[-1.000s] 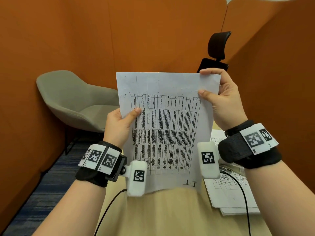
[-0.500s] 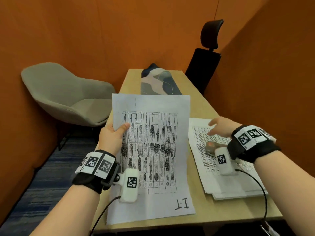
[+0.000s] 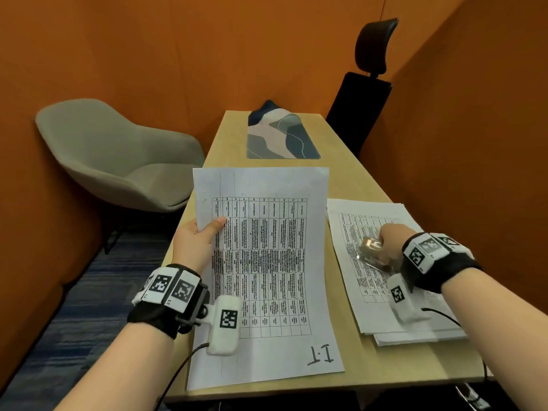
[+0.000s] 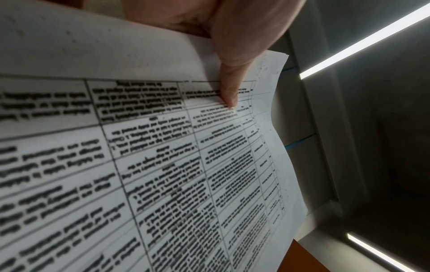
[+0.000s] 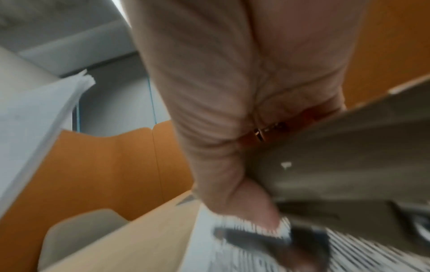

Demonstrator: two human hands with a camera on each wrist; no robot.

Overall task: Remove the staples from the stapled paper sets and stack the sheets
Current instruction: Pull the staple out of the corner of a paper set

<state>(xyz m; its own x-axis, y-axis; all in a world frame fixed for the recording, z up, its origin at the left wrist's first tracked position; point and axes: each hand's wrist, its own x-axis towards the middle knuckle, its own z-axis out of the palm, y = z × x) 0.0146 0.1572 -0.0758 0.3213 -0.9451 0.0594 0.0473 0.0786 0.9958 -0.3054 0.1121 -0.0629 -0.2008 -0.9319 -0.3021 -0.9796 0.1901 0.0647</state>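
Since a second ago we have lowered the stapled set (image 3: 267, 262) from eye level toward the table (image 3: 350, 185), left hand (image 3: 192, 244) pinching its edge, thumb on top, ready for work. Our right hand (image 3: 388, 247) has dropped onto the loose stack (image 3: 370, 292) beside it, fingers curling round the metal staple remover (image 3: 370, 247) parked there within reach.

Evenly lit head view; right wrist view motion-blurred.

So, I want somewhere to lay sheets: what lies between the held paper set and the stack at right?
Head view: only a bare strip of table between paper set and stack.
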